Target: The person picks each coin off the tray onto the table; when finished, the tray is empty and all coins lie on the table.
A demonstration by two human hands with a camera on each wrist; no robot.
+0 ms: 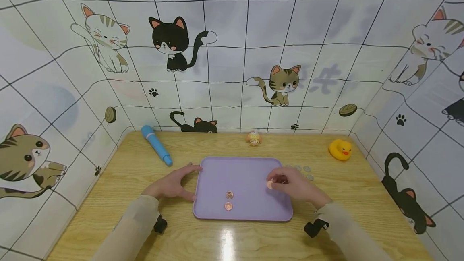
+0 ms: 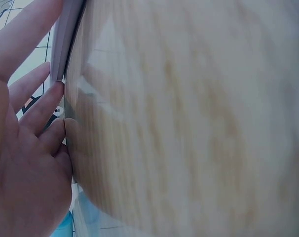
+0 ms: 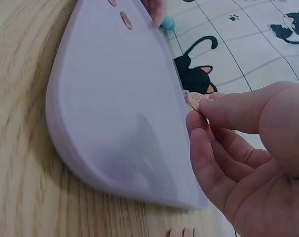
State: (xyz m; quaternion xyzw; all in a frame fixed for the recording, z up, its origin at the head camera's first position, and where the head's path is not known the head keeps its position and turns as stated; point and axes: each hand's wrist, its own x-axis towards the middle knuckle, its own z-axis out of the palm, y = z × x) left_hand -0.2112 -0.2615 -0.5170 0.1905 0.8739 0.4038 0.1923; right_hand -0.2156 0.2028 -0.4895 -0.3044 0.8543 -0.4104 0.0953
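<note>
A copper coin (image 1: 270,184) is pinched between the thumb and fingers of my right hand (image 1: 295,184), above the right part of a lilac tray (image 1: 250,172). In the right wrist view the same coin (image 3: 196,101) stands out from the fingertips. Two more copper coins lie on the tray left of its middle, a rear one (image 1: 229,195) and a front one (image 1: 228,206). My left hand (image 1: 174,182) has its thumb and fingers spread against the tray's left edge. The left wrist view shows those fingers (image 2: 41,108) at the tray's side.
Several silvery coins (image 1: 307,168) lie on the wooden table (image 1: 174,228) right of the tray, partly hidden by my right hand. Behind the tray are a blue microphone-shaped object (image 1: 156,145), a small figurine (image 1: 253,138) and a yellow rubber duck (image 1: 340,150). Cat-patterned walls enclose the table.
</note>
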